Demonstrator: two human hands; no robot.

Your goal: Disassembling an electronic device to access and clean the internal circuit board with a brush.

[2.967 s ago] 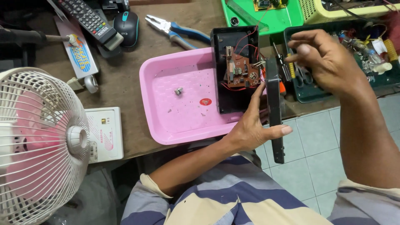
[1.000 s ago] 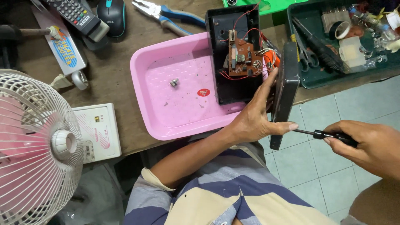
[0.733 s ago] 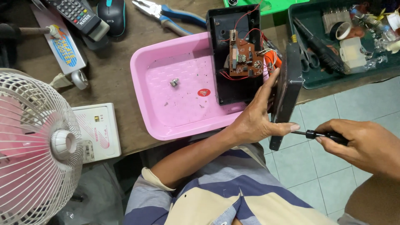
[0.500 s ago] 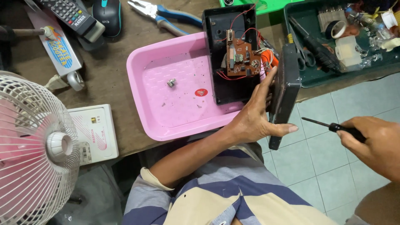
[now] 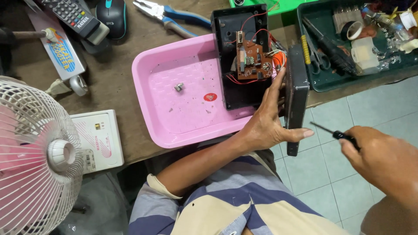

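Black cover (image 5: 297, 93) stands on edge at the desk's (image 5: 117, 87) rim, long axis running away from us, gripped by our left hand (image 5: 267, 122) beside the open case (image 5: 241, 56) in the pink tray (image 5: 152, 74). Our right hand (image 5: 383, 156) fingers close on a screwdriver (image 5: 333, 132), tip toward the cover. Wires (image 5: 278, 56) between case and cover could tear if it tips.

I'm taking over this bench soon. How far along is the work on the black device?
Done: the black case lies open in the pink tray, circuit board exposed, a loose small metal part beside it. In hand: the left hand grips the black cover on edge; the right hand holds a screwdriver. Left: the cover isn't on.
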